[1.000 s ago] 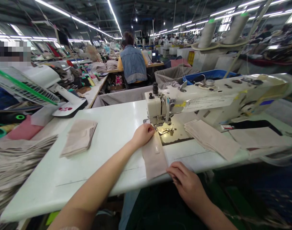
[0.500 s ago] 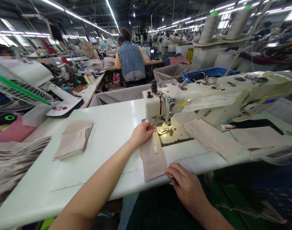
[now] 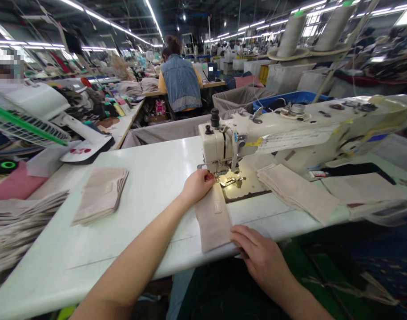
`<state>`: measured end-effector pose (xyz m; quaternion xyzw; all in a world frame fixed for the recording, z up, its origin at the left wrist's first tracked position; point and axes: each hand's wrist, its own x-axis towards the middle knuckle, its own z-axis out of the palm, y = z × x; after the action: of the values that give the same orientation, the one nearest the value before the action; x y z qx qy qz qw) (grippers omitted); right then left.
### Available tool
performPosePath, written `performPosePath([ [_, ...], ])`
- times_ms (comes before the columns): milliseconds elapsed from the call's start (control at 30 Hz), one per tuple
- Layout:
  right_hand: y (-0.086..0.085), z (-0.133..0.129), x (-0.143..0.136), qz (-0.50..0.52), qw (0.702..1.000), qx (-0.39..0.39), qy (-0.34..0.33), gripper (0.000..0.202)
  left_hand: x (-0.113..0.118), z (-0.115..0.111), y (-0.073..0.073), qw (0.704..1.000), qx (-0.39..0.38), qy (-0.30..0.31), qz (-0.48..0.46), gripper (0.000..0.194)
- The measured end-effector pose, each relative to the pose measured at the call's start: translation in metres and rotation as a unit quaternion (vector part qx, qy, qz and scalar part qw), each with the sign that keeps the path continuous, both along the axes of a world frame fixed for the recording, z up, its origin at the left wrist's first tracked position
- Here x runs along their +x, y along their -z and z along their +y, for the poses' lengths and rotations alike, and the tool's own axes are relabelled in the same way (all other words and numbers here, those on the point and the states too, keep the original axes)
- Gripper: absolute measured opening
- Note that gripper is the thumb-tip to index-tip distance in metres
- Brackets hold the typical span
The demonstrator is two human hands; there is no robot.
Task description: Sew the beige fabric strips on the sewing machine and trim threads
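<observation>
A beige fabric piece [image 3: 212,226] with a small rectangular patch lies on the white table under the head of a sewing machine [image 3: 219,144]. Close by the needle, my left hand [image 3: 199,184] pinches the far end of the fabric, its fingertips partly hidden. At the near right corner, my right hand [image 3: 256,249] holds the fabric edge between thumb and fingers. The lit metal needle plate [image 3: 246,189] is just right of the cloth.
A stack of beige pieces [image 3: 101,193] sits on the left of the table [image 3: 150,173]. More folded beige fabric [image 3: 296,191] lies on the right. Beyond are a white fan [image 3: 39,111], thread cones [image 3: 290,38], a blue basket [image 3: 300,97] and a seated person [image 3: 180,82].
The view has shifted very slightly. Both hands keep their grip on the fabric, which stays in nearly the same place.
</observation>
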<state>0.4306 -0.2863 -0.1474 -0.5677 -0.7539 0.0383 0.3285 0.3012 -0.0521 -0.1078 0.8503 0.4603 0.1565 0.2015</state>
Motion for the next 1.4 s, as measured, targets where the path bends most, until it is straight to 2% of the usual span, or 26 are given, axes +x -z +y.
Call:
performPosePath([
  [233, -0.009, 0.005, 0.001, -0.008, 1.0, -0.022, -0.003, 0.044, 0.0, 0.004, 0.001, 1.0, 0.018, -0.003, 0.019, 0.015],
  [333, -0.009, 0.003, 0.001, -0.014, 1.0, -0.018, -0.005, 0.047, -0.004, -0.004, -0.007, 0.989, 0.13, -0.016, 0.064, 0.015],
  [400, -0.009, 0.001, 0.003, -0.018, 1.0, -0.014, -0.006, 0.048, -0.01, -0.021, -0.015, 0.973, 0.207, -0.018, 0.102, 0.017],
  [467, -0.008, -0.001, 0.004, -0.019, 1.0, -0.015, -0.011, 0.048, -0.018, -0.048, -0.022, 0.969, 0.215, 0.047, 0.112, 0.017],
  [533, -0.007, -0.003, 0.006, -0.013, 1.0, -0.019, -0.019, 0.048, -0.03, -0.081, -0.024, 0.962, 0.158, 0.205, 0.083, 0.019],
  [567, -0.007, -0.003, 0.007, -0.009, 1.0, -0.021, -0.022, 0.049, -0.037, -0.096, -0.022, 0.945, 0.127, 0.293, 0.07, 0.019],
  [600, -0.007, -0.003, 0.007, -0.006, 0.999, -0.022, -0.023, 0.05, -0.044, -0.11, -0.018, 0.931, 0.115, 0.34, 0.062, 0.018],
  [700, -0.007, -0.001, 0.009, -0.007, 0.999, -0.025, -0.029, 0.049, -0.062, -0.134, -0.003, 0.92, 0.158, 0.357, 0.046, 0.026],
  [833, -0.009, 0.003, 0.01, -0.01, 0.999, -0.034, -0.033, 0.048, -0.07, -0.132, 0.006, 0.908, 0.19, 0.37, 0.04, 0.033],
  [1100, -0.012, 0.015, 0.011, -0.012, 0.998, -0.056, -0.034, 0.053, -0.064, -0.122, -0.006, 0.907, 0.196, 0.373, 0.032, 0.032],
  [1400, -0.013, 0.035, 0.014, -0.017, 0.997, -0.069, -0.037, 0.049, -0.061, -0.104, -0.005, 0.908, 0.201, 0.364, 0.057, 0.028],
])
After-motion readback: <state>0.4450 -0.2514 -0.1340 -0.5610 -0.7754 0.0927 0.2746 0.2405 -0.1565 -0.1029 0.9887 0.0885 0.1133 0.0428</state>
